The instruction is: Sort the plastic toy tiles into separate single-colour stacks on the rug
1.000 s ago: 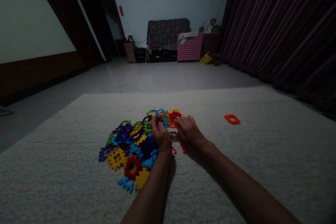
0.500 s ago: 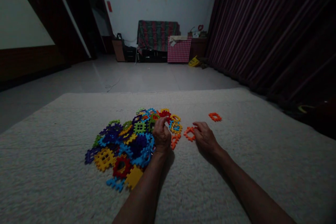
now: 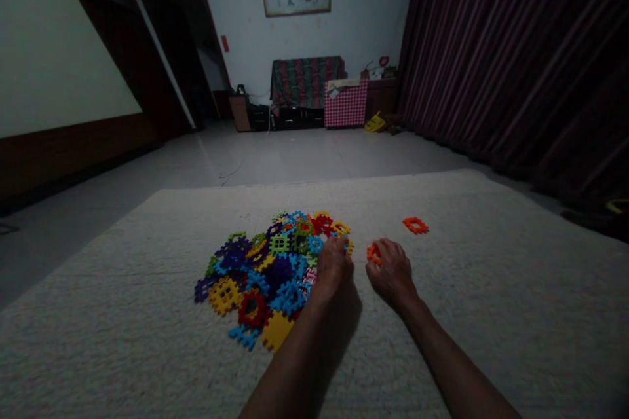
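A heap of colourful plastic interlocking tiles [image 3: 280, 244] with toothed edges lies on the pale mat. At its right edge is my left hand [image 3: 335, 266], fingers curled downward; whatever is under or in them is hidden. To the right, my right hand [image 3: 392, 272] has its fingers closed over an orange interlocking tile [image 3: 373, 253], which is partly covered and rests at mat level. Another orange tile [image 3: 415, 225] lies alone farther off to the right. A yellow solid tile [image 3: 278, 330] sits at the heap's near edge, beside my left forearm.
The pale textured mat [image 3: 147, 288] spreads under everything, with a tiled floor [image 3: 295, 157] beyond it. A low cabinet [image 3: 297, 119] and a red checked cloth [image 3: 345, 105] stand by the far wall. Dark curtains [image 3: 472, 59] hang at right.
My left hand has lowered at the heap's right edge and now covers the orange tile seen there before. My right hand has come further over its orange tile. The view has tilted up slightly.
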A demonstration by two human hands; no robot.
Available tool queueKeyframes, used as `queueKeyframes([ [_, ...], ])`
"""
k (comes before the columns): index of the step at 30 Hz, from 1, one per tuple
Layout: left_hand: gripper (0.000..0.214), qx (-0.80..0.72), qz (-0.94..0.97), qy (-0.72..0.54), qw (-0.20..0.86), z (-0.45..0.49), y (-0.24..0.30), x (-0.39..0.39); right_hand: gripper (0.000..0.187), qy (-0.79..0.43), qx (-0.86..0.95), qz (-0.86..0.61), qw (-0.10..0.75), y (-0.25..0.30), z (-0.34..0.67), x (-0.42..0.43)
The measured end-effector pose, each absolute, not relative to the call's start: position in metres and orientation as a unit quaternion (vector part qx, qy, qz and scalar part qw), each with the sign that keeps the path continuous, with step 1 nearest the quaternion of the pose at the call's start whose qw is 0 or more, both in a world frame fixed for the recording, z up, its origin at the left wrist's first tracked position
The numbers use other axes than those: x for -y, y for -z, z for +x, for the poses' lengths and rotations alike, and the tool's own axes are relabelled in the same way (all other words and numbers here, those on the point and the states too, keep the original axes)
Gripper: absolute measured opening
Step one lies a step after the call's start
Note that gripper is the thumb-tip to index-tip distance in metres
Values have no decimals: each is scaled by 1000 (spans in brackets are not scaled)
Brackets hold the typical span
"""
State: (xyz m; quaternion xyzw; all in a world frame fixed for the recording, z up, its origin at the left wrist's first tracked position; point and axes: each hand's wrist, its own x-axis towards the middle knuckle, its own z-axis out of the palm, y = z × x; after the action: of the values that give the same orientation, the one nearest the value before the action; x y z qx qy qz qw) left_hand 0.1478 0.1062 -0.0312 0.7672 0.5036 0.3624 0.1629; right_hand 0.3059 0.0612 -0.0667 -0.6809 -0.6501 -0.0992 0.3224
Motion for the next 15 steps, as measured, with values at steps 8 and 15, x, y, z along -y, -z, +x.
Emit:
queueKeyframes([
  [8, 34, -602, 787, -127, 37, 96, -14, -173, 33, 82, 631, -675, 373, 70, 306, -63],
  [15, 41, -574, 817, -50, 28, 53, 4, -175, 31, 60, 638, -677, 363, 71, 305, -61],
])
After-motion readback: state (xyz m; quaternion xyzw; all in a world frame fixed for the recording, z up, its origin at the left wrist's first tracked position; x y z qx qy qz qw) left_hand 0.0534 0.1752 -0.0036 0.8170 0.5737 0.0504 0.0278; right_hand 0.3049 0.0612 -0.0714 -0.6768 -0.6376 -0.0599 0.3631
